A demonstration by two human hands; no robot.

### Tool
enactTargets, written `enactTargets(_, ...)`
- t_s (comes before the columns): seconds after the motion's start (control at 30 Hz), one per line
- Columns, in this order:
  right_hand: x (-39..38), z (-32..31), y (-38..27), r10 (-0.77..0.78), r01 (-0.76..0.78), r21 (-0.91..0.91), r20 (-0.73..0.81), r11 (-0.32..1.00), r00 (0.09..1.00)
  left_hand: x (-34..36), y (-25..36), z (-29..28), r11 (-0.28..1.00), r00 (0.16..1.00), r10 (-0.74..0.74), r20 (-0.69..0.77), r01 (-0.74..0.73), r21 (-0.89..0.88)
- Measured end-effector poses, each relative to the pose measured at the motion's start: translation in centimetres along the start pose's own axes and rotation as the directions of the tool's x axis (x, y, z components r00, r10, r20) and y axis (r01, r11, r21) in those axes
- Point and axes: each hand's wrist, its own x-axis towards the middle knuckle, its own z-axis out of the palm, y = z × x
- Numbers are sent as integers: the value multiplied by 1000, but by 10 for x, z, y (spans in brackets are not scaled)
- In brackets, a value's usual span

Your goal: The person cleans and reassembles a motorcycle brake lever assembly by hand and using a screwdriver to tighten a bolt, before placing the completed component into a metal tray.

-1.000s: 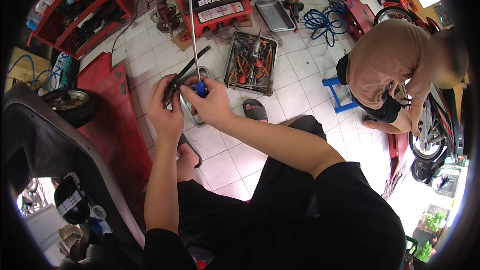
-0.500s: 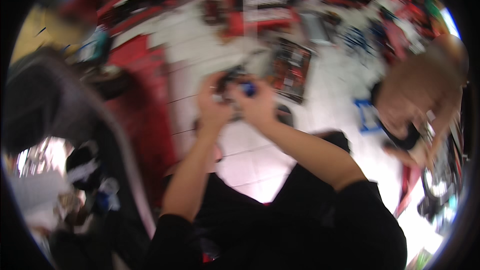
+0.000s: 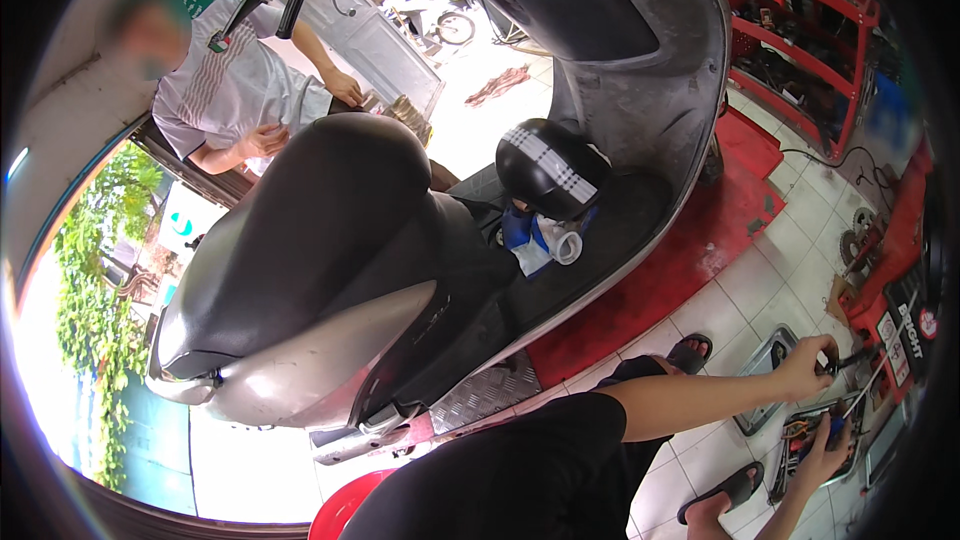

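Observation:
My left hand [image 3: 803,367] sits at the far right, shut on a small dark metal part [image 3: 842,360]. Just below it, my right hand [image 3: 826,456] grips a blue-handled screwdriver [image 3: 858,402], whose thin shaft points up and right toward that part. Both hands hover over a metal tool tray [image 3: 790,440] on the white tiled floor. My left forearm reaches out from my black-clothed knee. The hands are small and near the picture's rim, so the finger grip is hard to make out.
A grey scooter [image 3: 330,240] with a black seat stands on a red lift platform [image 3: 700,240], with a black helmet [image 3: 548,172] on its footboard. Another person in a white shirt [image 3: 235,90] stands behind it. Red shelves [image 3: 800,30] are at upper right. A red round object [image 3: 345,505] lies at the bottom.
The view has swung hard to the left, from the floor and tool trays onto the scooter. My hands still hold the part and the screwdriver, now at the right edge.

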Motion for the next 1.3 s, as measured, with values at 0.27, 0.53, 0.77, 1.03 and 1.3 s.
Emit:
enactTargets(0.27,16,-23,28,60,-60,184,7,981,998,11,15,-5,990,998,-58,7,58,-129)
enactTargets(0.53,-7,9,-36,-143,136,-223,-15,965,990,-24,22,18,992,972,-24,234,52,-116)
enactTargets(0.77,-9,17,-47,-127,107,-304,-48,947,991,-23,-27,31,948,991,-94,98,119,-296)
enactTargets(1.03,-9,21,-35,-160,94,-361,-157,928,975,-21,-16,29,992,979,-92,184,106,-66)
enactTargets(1.3,-18,36,-34,64,-90,-95,-249,991,966,-40,-11,30,990,996,-75,44,79,-118)
